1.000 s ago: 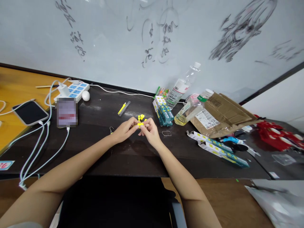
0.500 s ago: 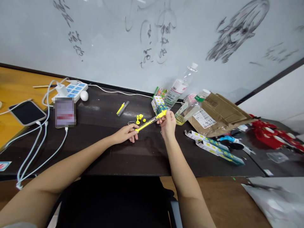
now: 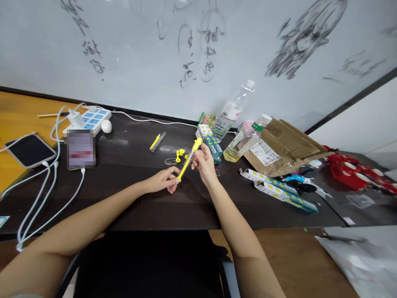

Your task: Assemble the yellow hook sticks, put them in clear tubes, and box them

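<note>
Between my two hands, a slim clear tube with yellow fittings [image 3: 187, 164] is held up at a steep slant over the dark table. My left hand [image 3: 163, 180] pinches its lower yellow end between thumb and fingers. Near the upper yellow end, the fingers of my right hand [image 3: 204, 164] close round the tube. Just behind my left hand lie small yellow plastic parts [image 3: 179, 155] and a metal wire clip [image 3: 170, 161]. Farther back rests a short clear tube with a yellow piece [image 3: 158, 142].
Behind my right hand stand a patterned box [image 3: 209, 142], a water bottle [image 3: 230, 114] and a bottle of yellowish liquid [image 3: 243, 140]. To the right are a cardboard parcel [image 3: 287, 142] and opened narrow boxes [image 3: 279, 191]. On the left are phones, a power strip [image 3: 94, 118] and white cables.
My right hand has moved left and closer to my left hand. The tube has swung from a shallow slant to a steeper one. The view has shifted slightly.
</note>
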Motion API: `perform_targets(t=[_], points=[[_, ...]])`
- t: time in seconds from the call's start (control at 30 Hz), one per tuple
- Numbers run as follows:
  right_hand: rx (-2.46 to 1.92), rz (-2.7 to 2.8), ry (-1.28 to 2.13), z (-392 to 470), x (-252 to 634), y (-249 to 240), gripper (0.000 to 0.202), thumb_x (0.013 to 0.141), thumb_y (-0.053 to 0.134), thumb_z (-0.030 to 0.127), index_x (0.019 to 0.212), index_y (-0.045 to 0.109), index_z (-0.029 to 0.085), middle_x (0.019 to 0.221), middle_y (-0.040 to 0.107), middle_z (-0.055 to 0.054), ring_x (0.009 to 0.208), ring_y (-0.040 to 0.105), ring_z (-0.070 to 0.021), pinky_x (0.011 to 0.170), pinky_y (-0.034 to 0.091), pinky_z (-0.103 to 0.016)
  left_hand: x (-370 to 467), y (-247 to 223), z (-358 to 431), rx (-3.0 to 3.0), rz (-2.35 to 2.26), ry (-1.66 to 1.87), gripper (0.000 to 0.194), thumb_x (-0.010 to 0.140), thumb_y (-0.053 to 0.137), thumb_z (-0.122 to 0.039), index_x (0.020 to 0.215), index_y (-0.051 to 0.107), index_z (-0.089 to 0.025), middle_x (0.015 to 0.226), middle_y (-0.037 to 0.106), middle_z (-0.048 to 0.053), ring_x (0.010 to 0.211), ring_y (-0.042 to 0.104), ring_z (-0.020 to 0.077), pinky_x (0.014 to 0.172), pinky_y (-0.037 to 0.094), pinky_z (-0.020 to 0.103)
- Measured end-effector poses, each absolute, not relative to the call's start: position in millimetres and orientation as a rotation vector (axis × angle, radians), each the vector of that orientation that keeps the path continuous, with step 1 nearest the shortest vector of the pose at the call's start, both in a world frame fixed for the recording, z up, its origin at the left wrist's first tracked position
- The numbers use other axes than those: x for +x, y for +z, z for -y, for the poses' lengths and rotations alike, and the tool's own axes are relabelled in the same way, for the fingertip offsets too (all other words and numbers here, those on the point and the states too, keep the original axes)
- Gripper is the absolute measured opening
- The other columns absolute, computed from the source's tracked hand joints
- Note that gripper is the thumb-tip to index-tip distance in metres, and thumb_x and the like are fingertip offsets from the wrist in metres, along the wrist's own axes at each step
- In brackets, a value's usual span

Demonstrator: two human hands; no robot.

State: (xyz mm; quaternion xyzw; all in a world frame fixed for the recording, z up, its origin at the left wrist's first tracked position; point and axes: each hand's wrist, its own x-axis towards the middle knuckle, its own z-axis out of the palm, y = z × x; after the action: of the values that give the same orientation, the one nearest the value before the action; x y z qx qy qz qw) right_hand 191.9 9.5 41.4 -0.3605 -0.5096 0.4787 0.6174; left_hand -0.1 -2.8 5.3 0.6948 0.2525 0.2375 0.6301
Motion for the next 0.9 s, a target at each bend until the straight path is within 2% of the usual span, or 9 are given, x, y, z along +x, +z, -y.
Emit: perform_targets(t=[0.17,0.37,0.5,0.63,0.73,0.9], points=[[-0.832,1.202,1.049,-8,191,41,0.051,0.077,0.065,0.035,0.122,0.042,0.031,0.079,0.050,0.006,0.053,0.049,-0.0059,0.043,0.045,-0.018,-2,11,5,1.660,-0.589,0.501,0.026,0.087,0.052,-0.037,0.101,0.041,-0.018,0.064,0.064,-0.002,0.052,0.058,0.0102,0.052,0.047,0.023],[-0.837,1.234,1.114,-6,183,36,0.047,0.074,0.069,0.037,0.111,0.042,0.027,0.076,0.055,0.006,0.055,0.052,-0.0077,0.048,0.045,-0.020,-1,11,6,1.695,-0.487,0.613,0.024,0.087,0.054,-0.038,0.087,0.043,-0.017,0.080,0.069,0.007,0.072,0.064,0.0141,0.069,0.048,0.028],[-0.867,1.396,1.103,-2,169,20,0.042,0.072,0.071,0.039,0.101,0.044,0.025,0.086,0.058,0.002,0.066,0.055,-0.0095,0.057,0.047,-0.021,2,7,3,1.594,-0.560,0.791,0.029,0.088,0.050,-0.045,0.091,0.043,-0.017,0.066,0.061,0.000,0.058,0.058,0.0115,0.055,0.044,0.023],[-0.907,1.697,1.064,2,161,10,0.030,0.083,0.058,0.038,0.108,0.050,0.024,0.096,0.057,-0.002,0.077,0.057,-0.0126,0.065,0.048,-0.025,2,8,-3,1.519,-0.726,1.014,0.036,0.087,0.049,-0.050,0.096,0.047,-0.015,0.056,0.051,-0.006,0.045,0.048,0.0074,0.045,0.038,0.019],[-1.052,1.813,0.784,1,169,12,0.030,0.087,0.051,0.030,0.116,0.051,0.022,0.098,0.056,-0.004,0.080,0.055,-0.0142,0.071,0.047,-0.028,-2,11,-9,1.464,-0.806,1.102,0.041,0.089,0.045,-0.052,0.106,0.048,-0.015,0.054,0.049,-0.007,0.043,0.045,0.0070,0.044,0.038,0.019],[-1.305,2.084,0.149,-4,182,14,0.024,0.089,0.048,0.024,0.109,0.061,0.021,0.104,0.056,-0.008,0.097,0.050,-0.0221,0.088,0.043,-0.037,-12,12,-20,1.414,-0.990,1.191,0.045,0.091,0.040,-0.049,0.119,0.049,-0.015,0.057,0.045,-0.006,0.044,0.044,0.0069,0.043,0.038,0.018]])
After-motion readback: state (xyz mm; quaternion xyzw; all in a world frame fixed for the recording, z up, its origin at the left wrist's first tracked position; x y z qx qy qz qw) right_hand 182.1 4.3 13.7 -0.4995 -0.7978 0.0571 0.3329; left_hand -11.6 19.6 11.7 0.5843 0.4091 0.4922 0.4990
